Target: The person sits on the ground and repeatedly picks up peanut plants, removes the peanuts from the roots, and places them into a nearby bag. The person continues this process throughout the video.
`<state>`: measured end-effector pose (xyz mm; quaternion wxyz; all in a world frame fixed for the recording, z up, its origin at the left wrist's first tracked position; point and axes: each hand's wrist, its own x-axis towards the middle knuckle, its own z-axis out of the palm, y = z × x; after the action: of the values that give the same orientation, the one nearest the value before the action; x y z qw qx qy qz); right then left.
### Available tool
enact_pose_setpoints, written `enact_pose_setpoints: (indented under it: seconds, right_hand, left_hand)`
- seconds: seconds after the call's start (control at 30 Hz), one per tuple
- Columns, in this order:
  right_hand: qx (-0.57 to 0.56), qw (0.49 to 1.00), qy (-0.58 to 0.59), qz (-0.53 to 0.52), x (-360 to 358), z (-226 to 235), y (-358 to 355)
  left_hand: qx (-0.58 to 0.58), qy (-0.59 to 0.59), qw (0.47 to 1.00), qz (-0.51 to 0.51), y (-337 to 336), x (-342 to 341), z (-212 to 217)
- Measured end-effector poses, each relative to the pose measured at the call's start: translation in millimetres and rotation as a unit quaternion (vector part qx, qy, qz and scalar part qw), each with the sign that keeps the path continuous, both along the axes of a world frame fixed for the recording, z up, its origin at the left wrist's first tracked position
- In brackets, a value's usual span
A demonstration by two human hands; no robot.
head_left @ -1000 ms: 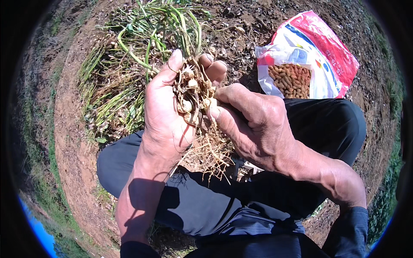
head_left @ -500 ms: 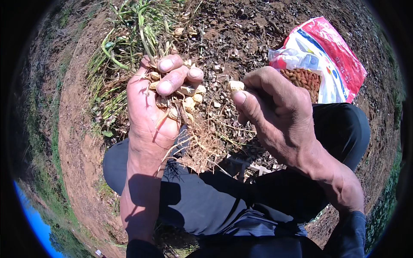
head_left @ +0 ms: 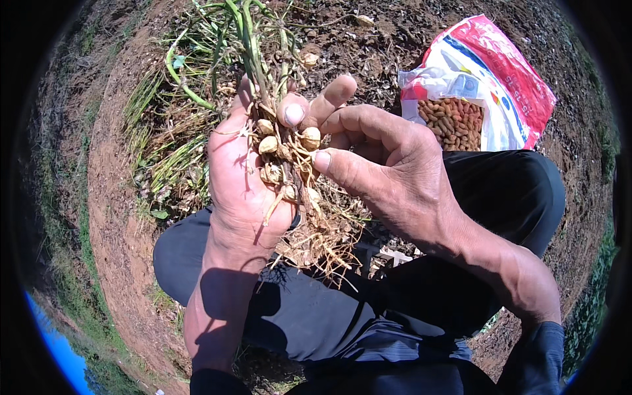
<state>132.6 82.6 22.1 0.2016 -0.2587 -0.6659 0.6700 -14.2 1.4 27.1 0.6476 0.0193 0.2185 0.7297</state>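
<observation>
My left hand (head_left: 238,187), palm up, holds an uprooted peanut plant (head_left: 258,69) by its stem base, the fingers curled around it. Pale pods cling to the plant across the palm, and its tangled roots (head_left: 321,242) hang below toward my lap. My right hand (head_left: 405,174) reaches in from the right, thumb and forefinger closing at a peanut pod (head_left: 310,138) beside the left fingers. Its other fingers are curled and partly hidden behind the forefinger.
A red, white and blue plastic bag (head_left: 523,82) lies at the upper right, its mouth showing many brown peanuts (head_left: 454,122). Green plant tops (head_left: 172,155) are heaped at the left. Dark-trousered knees flank the work; brown soil (head_left: 115,217) surrounds me.
My right hand has moved left to the plant; the loose pod at its fingertips no longer shows there. My left hand has shifted right, its fingers loosened, exposing more pods.
</observation>
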Motion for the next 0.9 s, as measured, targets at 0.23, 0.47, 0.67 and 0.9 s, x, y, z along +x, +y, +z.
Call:
enact_pose_setpoints:
  seconds: [0.23, 0.47, 0.67, 0.9]
  right_hand:
    - [-0.08, 0.997, 0.01, -0.012, 0, -2, -2]
    - [-0.154, 0.988, -0.009, 0.002, 1, 7, 6]
    - [-0.24, 0.97, -0.007, 0.021, 1, 11, 13]
    - [-0.105, 0.992, -0.062, 0.043, 5, 21, 21]
  left_hand:
    - [-0.081, 0.083, 0.993, 0.024, 5, 13, -2]
    - [-0.082, 0.034, 0.996, 0.013, 5, 11, -1]
    - [-0.095, 0.006, 0.995, 0.021, 0, 10, -4]
    - [-0.171, 0.212, 0.961, 0.048, -3, 14, -5]
